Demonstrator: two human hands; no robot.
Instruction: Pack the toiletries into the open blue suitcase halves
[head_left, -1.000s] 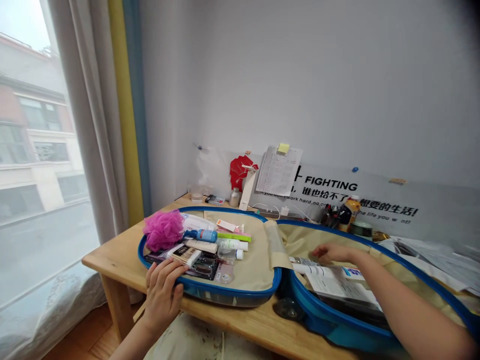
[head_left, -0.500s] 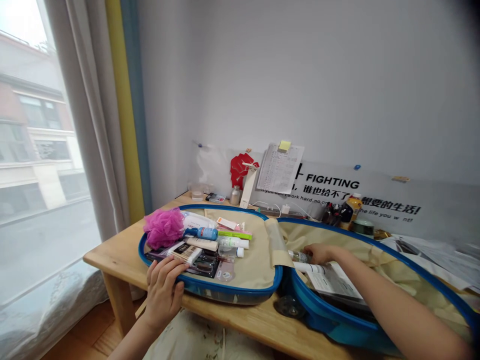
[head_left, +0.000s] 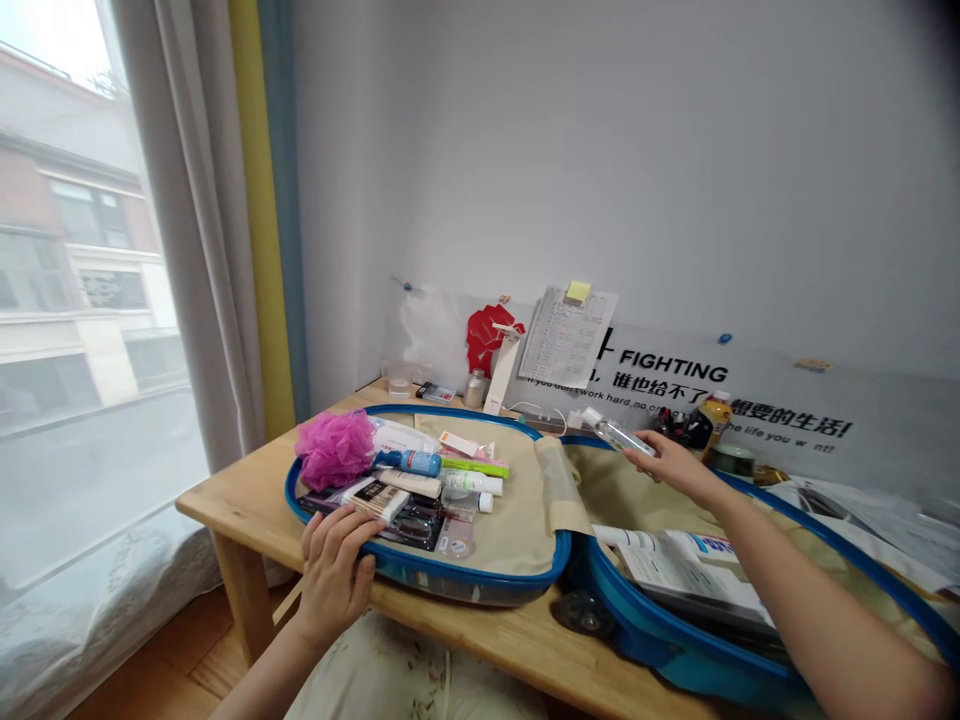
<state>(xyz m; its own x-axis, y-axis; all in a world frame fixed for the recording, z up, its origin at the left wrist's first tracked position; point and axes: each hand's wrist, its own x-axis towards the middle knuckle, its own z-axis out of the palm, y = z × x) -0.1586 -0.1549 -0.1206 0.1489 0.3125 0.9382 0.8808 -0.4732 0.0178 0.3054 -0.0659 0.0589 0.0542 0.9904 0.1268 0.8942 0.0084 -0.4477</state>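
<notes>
1. Pink mesh shower puff (head_left: 334, 450) at about 9 o'clock, on a pile of toiletries (head_left: 427, 495) in the left half of a blue-rimmed suitcase (head_left: 465, 572).
2. Left hand (head_left: 334, 575) at 7 o'clock, open and draped over that rim, gripping nothing as far as I can tell.
3. Clear plastic bottle (head_left: 619, 435) at 3 o'clock, up above the case's right half.
4. Right hand (head_left: 671, 465) just next to it, fingers closed around the bottle.
5. Printed box (head_left: 675, 565) at 4 o'clock, lying in the right half.
</notes>
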